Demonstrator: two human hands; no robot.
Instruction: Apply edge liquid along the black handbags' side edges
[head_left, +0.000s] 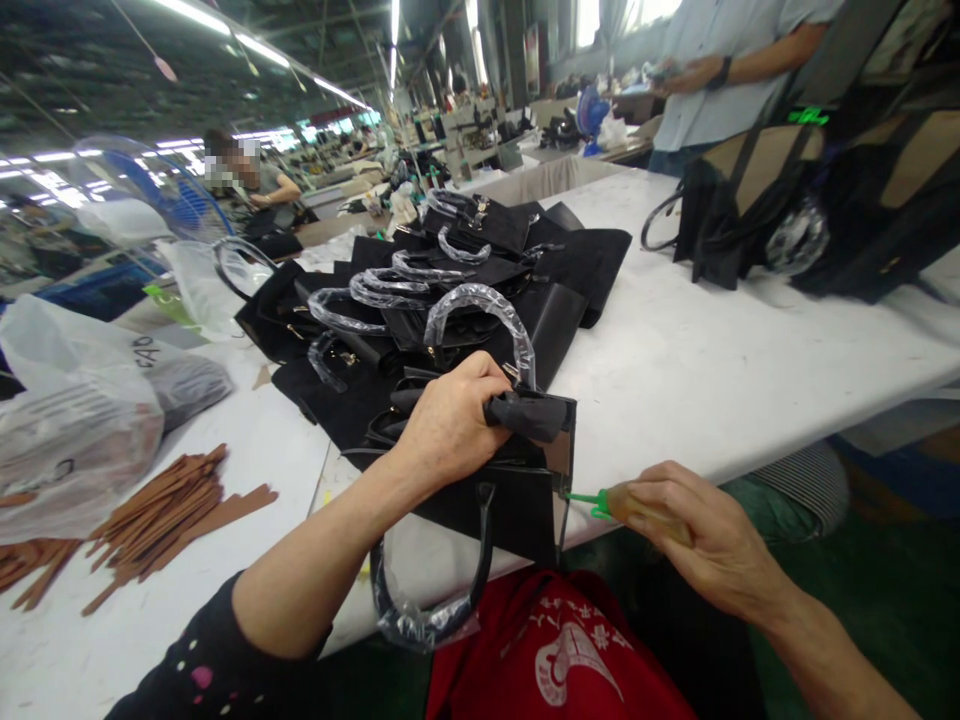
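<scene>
A black handbag sat at the edge of the table, gripped by the fingers of the left hand. Right of it, the right hand — fingers closed round an amber bottle — held a green nozzle near its side. Behind the bag lay heaped bags; leftward, brown strips.

Strip lights under dark ceiling; bright windows at back; dark green floor; long white worktop; lit green sign.
</scene>
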